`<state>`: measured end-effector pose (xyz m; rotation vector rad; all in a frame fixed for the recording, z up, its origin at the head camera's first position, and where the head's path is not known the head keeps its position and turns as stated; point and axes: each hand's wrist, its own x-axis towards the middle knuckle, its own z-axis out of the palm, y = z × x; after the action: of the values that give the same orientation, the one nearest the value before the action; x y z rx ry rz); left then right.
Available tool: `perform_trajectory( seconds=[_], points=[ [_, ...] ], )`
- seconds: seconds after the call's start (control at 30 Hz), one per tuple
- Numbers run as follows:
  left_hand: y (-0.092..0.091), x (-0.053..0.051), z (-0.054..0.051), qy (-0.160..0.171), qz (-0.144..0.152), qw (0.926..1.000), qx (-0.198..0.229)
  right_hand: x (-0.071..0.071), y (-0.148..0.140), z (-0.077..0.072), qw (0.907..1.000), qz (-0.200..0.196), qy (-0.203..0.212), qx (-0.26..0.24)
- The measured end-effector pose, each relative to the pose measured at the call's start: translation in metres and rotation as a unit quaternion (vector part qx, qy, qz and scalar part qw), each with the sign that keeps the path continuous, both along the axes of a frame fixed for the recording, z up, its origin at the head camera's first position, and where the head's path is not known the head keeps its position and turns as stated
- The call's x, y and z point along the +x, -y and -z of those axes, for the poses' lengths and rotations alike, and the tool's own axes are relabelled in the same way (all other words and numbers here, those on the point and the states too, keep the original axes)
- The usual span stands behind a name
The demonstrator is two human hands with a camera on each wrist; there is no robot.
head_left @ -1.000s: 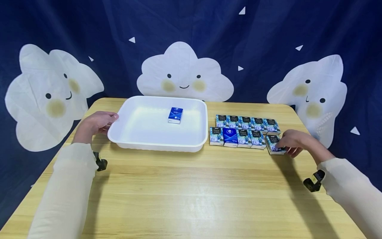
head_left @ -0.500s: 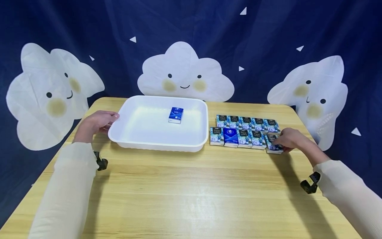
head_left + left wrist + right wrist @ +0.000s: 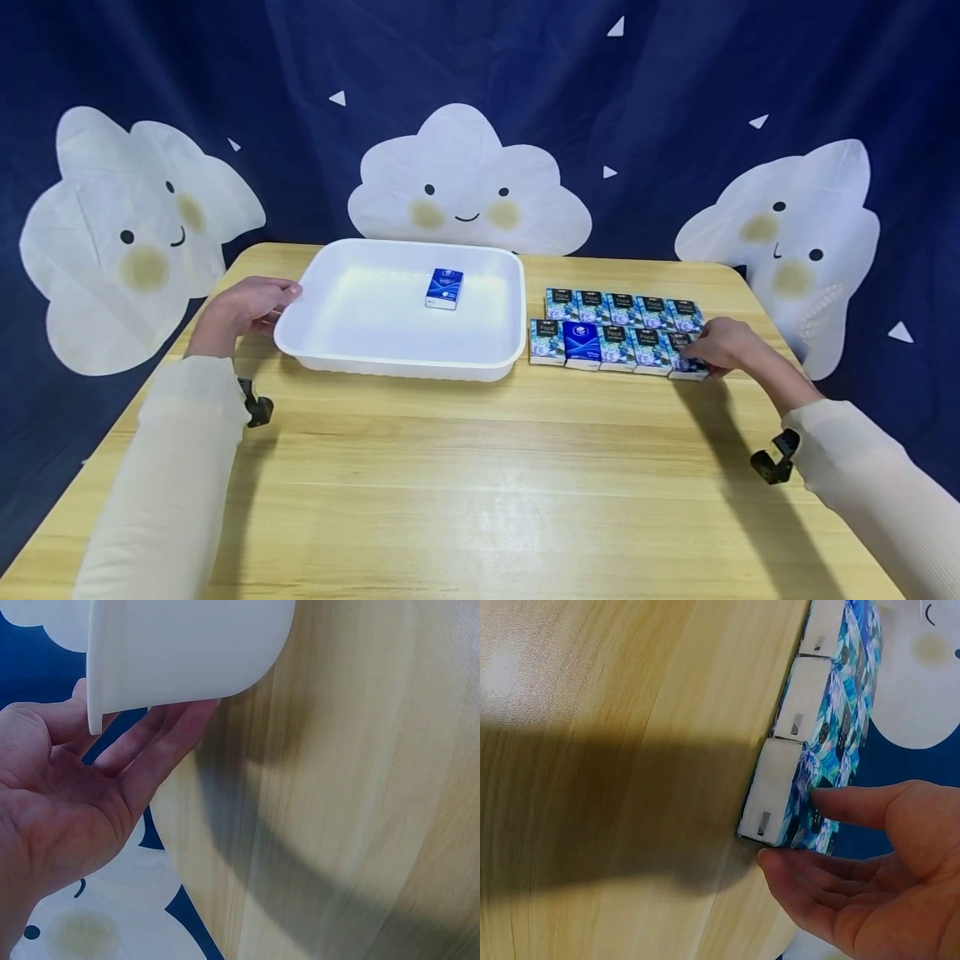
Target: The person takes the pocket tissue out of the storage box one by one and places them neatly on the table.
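My left hand [image 3: 253, 305] holds the left rim of a white plastic tray [image 3: 390, 367]; in the left wrist view its fingers [image 3: 161, 746] lie against the outer wall. One dark blue tissue pack [image 3: 445, 288] lies inside the tray, right of its middle. My right hand [image 3: 726, 345] grips the floral tissue pack [image 3: 769, 795] at the right end of the front row, thumb on its top, fingers at its outer side. That row also holds a dark blue tissue pack [image 3: 582, 343] among floral ones. Behind it runs a second row of floral tissue packs [image 3: 622, 307].
The wooden table [image 3: 465, 475] stretches in front of the tray and packs. Its far edge meets a dark blue curtain [image 3: 645, 92] with white clouds. A black wrist camera [image 3: 776, 458] sits at the right cuff, another camera [image 3: 257, 404] at the left.
My right hand has slid the end floral tissue pack slightly away from me and left, bringing it nearly level with the front row. The left hand and tray have stayed in place.
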<state>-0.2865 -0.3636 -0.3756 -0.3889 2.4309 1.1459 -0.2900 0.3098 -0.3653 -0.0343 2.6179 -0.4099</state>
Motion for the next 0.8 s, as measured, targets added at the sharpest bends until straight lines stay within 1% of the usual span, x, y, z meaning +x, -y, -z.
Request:
perform_trajectory(
  seconds=[0.3, 0.47, 0.57, 0.8],
  points=[
    [-0.0011, -0.0005, 0.0000, 0.001, -0.003, 1.0000, 0.000, -0.0002, -0.0003, 0.0018, 1.0000, 0.004, -0.008, -0.004],
    [-0.0011, -0.0004, -0.0002, 0.002, -0.003, 1.0000, -0.002, -0.0005, -0.0002, 0.0006, 1.0000, 0.005, -0.003, -0.003],
    [-0.0009, -0.0003, -0.0002, 0.003, -0.003, 1.0000, -0.002, -0.0017, 0.0001, -0.0009, 0.9999, 0.009, 0.012, -0.005],
    [-0.0009, -0.0010, 0.0008, 0.003, -0.010, 0.9999, -0.006, -0.0074, -0.0004, -0.0058, 0.9978, 0.021, 0.061, -0.017]
  ],
)
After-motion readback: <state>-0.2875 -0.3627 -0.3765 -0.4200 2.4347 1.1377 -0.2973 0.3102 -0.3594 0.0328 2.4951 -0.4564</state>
